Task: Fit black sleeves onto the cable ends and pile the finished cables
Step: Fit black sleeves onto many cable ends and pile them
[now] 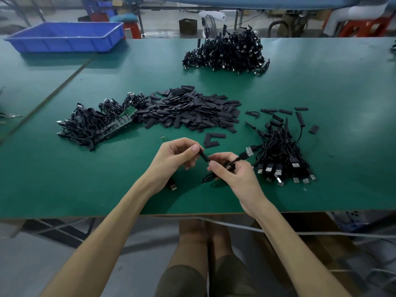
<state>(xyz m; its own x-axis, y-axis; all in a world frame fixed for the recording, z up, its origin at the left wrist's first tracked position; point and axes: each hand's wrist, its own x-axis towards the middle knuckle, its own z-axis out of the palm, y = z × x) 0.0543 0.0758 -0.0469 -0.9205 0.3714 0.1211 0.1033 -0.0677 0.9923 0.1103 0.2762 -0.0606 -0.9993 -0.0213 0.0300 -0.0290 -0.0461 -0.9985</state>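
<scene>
The person's left hand (177,156) pinches a black sleeve (204,155) between thumb and curled fingers, just above the green table (321,93) near its front edge. The right hand (231,170), at 3 o'clock from the left and almost touching it, pinches a cable (230,163) between thumb and forefinger. The cable's slack loops under the palm and its USB plug (249,151) sticks out toward 2 o'clock. The sleeve's lower end meets the right thumb tip; whether the cable end is already inside it seems likely but is hidden by the fingers. At 12 o'clock from the hands lies a broad heap of loose sleeves (188,110). Touching that heap, at 10 o'clock, is a bundle of cables with green circuit boards (94,125). At 3 o'clock, just beside the right hand, sits a pile of sleeved cables (280,153), plugs fanned toward the front edge. A larger cable pile (225,52) lies far off at 1 o'clock. At the far 10 o'clock corner stands a blue plastic tray (66,36), whose visible inner floor shows plain blue.
</scene>
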